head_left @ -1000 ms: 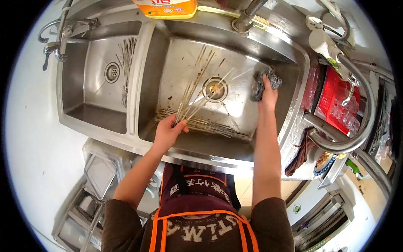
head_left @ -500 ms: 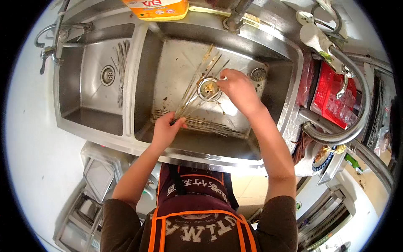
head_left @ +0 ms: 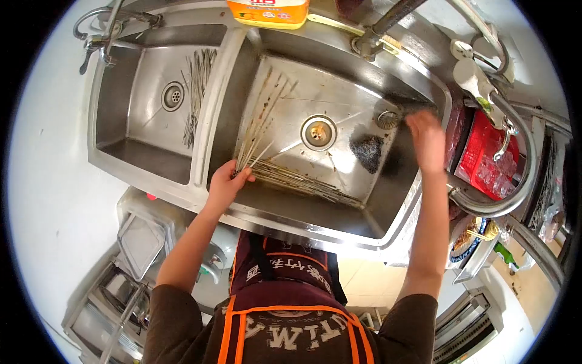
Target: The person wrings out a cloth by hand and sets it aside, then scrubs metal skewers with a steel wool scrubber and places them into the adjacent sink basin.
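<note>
My left hand (head_left: pixel 230 183) grips a fanned bundle of thin skewers (head_left: pixel 262 121) by one end, at the near left of the large sink basin (head_left: pixel 291 79). More skewers (head_left: pixel 303 184) lie along that basin's near side. My right hand (head_left: pixel 428 141) is raised at the basin's right wall, blurred by motion, so its fingers and anything in them are unclear. Left of it, a dark scouring pad (head_left: pixel 367 150) lies on the basin floor, below a round metal strainer (head_left: pixel 387 119). The drain (head_left: pixel 318 132) holds yellowish scraps.
Another bunch of skewers (head_left: pixel 197 97) lies in the small left basin (head_left: pixel 154 159). An orange bottle (head_left: pixel 270 15) and a long brush (head_left: pixel 339 25) sit on the back rim. Faucets (head_left: pixel 379 36) reach over the edges. A red basket (head_left: pixel 485 159) stands at the right.
My right hand has moved from over the drain to the right wall. The scouring pad, in my right hand a second ago, now lies on the basin floor. The view has shifted slightly.
</note>
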`<state>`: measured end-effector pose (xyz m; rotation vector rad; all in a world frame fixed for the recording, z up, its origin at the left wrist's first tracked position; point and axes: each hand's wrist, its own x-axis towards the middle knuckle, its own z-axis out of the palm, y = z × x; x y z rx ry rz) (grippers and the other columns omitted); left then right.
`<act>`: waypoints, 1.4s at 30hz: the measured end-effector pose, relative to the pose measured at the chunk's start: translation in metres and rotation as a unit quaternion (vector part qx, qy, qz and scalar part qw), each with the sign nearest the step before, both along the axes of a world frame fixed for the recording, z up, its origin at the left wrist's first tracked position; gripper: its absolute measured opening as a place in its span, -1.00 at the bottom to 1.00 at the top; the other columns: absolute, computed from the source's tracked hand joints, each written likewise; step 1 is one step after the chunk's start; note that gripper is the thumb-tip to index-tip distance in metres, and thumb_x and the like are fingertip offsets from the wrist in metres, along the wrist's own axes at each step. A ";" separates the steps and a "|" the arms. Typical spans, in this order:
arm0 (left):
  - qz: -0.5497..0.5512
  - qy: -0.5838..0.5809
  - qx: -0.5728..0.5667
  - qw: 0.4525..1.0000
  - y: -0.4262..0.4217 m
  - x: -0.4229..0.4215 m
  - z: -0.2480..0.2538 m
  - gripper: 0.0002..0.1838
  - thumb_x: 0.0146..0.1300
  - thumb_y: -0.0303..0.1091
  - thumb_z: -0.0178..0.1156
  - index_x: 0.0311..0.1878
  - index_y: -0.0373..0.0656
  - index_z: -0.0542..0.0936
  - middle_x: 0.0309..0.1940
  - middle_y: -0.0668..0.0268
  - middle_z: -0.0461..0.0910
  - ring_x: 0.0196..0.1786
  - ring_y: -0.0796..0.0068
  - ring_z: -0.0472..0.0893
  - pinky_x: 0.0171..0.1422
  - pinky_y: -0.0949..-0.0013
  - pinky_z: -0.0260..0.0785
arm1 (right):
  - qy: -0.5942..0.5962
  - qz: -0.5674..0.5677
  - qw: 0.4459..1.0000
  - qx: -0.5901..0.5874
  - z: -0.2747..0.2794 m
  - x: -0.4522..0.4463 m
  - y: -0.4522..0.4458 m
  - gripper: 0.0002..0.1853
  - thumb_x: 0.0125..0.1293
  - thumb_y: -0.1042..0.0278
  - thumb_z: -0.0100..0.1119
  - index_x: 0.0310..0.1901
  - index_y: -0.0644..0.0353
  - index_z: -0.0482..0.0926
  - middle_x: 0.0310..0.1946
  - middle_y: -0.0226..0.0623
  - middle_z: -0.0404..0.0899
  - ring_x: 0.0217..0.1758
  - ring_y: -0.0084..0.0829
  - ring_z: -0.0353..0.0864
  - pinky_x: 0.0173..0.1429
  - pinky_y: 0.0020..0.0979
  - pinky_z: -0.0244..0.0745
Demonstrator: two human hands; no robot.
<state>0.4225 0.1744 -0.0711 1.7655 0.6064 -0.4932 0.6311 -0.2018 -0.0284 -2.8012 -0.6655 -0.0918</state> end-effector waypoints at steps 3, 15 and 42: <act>0.128 0.028 -0.144 0.981 -0.019 0.010 -0.001 -0.83 0.26 -0.34 0.04 -0.16 -0.19 0.50 -0.53 0.48 0.43 -0.59 0.80 0.19 -0.55 0.68 0.00 | 0.150 -0.120 0.979 0.063 -0.038 -0.066 0.009 -0.87 0.09 0.36 0.16 -0.36 0.21 0.60 -0.42 -0.15 0.57 -0.35 -0.17 0.56 -0.23 -0.32 0.46; 0.270 0.048 -0.312 0.910 -0.103 0.030 -0.014 -0.78 0.30 -0.33 -0.02 -0.11 -0.27 0.47 -0.28 0.25 0.56 -0.26 0.55 0.52 -0.23 0.49 0.40 | 0.611 -0.275 0.514 0.535 -0.069 -0.189 0.152 -0.80 0.22 0.36 0.11 -0.20 0.30 0.56 -0.46 -0.43 0.50 -0.44 -0.64 0.43 -0.37 -0.61 0.34; 0.184 0.091 -0.248 0.947 -0.081 0.046 -0.021 -0.85 0.22 -0.31 0.12 -0.22 -0.16 0.55 -0.43 0.46 0.53 -0.46 0.76 0.34 -0.46 0.67 0.12 | 0.470 -0.393 0.462 0.641 -0.133 -0.123 0.088 -0.38 0.08 0.43 0.26 0.15 0.13 0.16 -0.08 -0.23 0.43 -0.04 -0.35 0.45 0.00 -0.27 0.44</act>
